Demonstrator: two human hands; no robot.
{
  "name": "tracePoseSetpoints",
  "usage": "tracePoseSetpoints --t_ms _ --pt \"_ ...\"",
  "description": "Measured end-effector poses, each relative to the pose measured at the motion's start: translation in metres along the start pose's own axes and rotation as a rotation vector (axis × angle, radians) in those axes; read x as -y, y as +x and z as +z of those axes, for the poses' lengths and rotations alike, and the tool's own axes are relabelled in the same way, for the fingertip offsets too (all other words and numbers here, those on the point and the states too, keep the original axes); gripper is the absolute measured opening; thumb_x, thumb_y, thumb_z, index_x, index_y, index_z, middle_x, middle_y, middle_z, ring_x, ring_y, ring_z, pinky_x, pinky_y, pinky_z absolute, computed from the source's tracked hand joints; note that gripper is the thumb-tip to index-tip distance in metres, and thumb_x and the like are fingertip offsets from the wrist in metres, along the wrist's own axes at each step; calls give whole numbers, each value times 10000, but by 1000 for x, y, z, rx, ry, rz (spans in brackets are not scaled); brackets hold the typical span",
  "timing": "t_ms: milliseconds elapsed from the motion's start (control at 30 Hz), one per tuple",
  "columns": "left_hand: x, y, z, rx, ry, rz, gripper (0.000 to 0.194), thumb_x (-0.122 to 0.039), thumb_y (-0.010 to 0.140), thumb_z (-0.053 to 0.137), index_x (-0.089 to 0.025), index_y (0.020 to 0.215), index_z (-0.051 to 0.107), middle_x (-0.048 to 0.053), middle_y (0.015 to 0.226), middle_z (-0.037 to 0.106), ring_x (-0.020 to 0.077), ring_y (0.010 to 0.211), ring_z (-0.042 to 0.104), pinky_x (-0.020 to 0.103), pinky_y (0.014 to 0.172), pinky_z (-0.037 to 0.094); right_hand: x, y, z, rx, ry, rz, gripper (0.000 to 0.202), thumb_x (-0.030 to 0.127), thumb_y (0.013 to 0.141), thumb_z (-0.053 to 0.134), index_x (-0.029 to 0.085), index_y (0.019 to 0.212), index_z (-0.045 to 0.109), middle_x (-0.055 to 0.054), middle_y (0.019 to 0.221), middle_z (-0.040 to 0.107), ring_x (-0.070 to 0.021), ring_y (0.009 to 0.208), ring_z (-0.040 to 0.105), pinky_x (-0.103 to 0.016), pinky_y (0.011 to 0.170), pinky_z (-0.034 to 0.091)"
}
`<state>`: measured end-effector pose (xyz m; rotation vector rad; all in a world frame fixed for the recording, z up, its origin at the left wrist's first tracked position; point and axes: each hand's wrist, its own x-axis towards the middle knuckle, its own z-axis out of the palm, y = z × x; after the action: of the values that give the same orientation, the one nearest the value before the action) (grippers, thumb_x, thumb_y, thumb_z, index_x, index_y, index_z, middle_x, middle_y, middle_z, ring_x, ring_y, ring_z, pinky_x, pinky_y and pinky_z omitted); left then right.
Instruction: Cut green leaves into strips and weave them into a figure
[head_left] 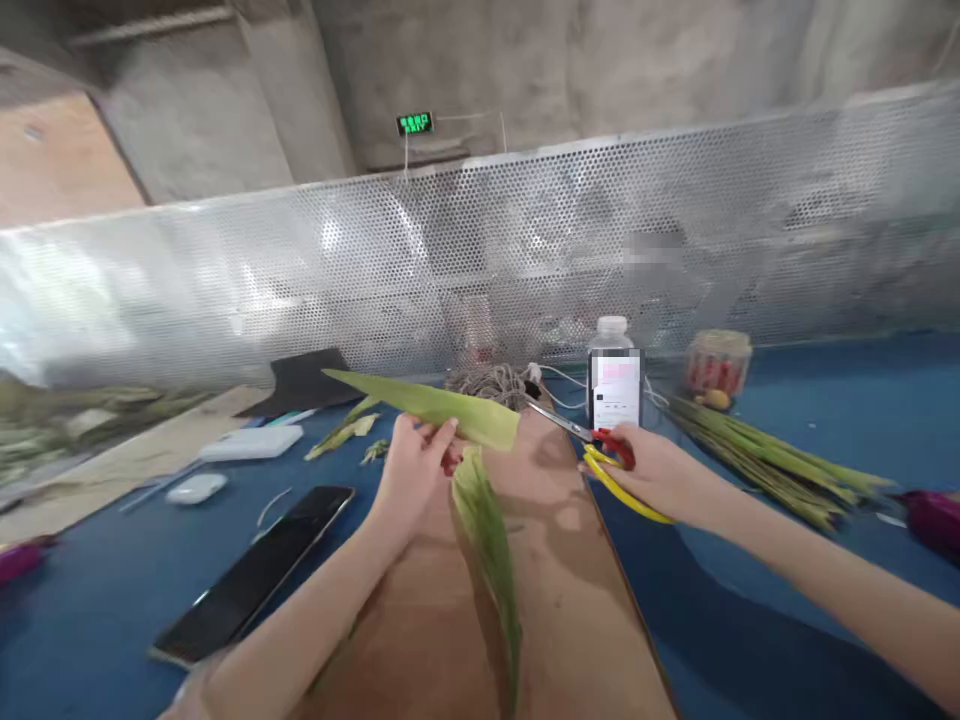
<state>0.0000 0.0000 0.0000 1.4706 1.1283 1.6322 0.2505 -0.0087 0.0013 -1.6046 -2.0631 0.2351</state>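
The left hand (415,462) pinches a long, flat, pointed green leaf (427,405), fingers closed on its lower edge, holding it level above a smooth brown board (555,590). A second ribbed leaf (491,555) lies just below that hand. The right hand (660,475) grips yellow-and-red-handled scissors (592,445), metal blades slightly parted near the leaf's cut end.

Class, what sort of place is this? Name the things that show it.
Probably a craft workbench in a bare concrete workshop: long green leaves, scissors in the right hand, a ball of twine, and a perforated metal screen.
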Motion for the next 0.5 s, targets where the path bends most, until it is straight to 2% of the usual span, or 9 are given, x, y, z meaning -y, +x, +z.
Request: tracePoseSetpoints --t_ms 67,200,333,400,500 --pt "0 2 -4 -33 4 8 158 -238 746 552 -176 765 408 -72 489 491 79 419 458 176 393 380 9 -5 2 78 188 148 302 484 737 462 185 714 427 11 581 458 -131 512 451 -244 472 337" --pt "0 4 -10 -87 5 36 180 -288 749 557 -183 819 428 -73 502 501 75 405 443 175 388 373 20 -13 2 221 539 305 392 588 732 427 203 807 422 73 519 333 -78 376 350 -204 359 295" --pt "-1 4 -13 -153 -20 100 204 -319 758 554 -188 883 459 -69 508 516 73 391 457 171 383 368 33 -25 -4 321 613 176 368 551 709 517 193 771 453 70 533 355 -54 397 326 -170 347 255" --pt "-3 4 -13 -197 -50 142 212 -324 759 557 -185 892 469 -60 526 532 72 385 464 177 388 385 42 -32 -6 393 588 108 335 513 733 518 181 748 477 51 568 406 -62 448 358 -172 389 298" --pt "-8 3 -14 -241 -69 186 221 -328 761 557 -179 909 487 -44 570 556 71 389 469 192 399 422 53 -42 -7 379 582 16 308 477 729 551 173 765 522 19 654 484 -94 565 431 -186 482 360"
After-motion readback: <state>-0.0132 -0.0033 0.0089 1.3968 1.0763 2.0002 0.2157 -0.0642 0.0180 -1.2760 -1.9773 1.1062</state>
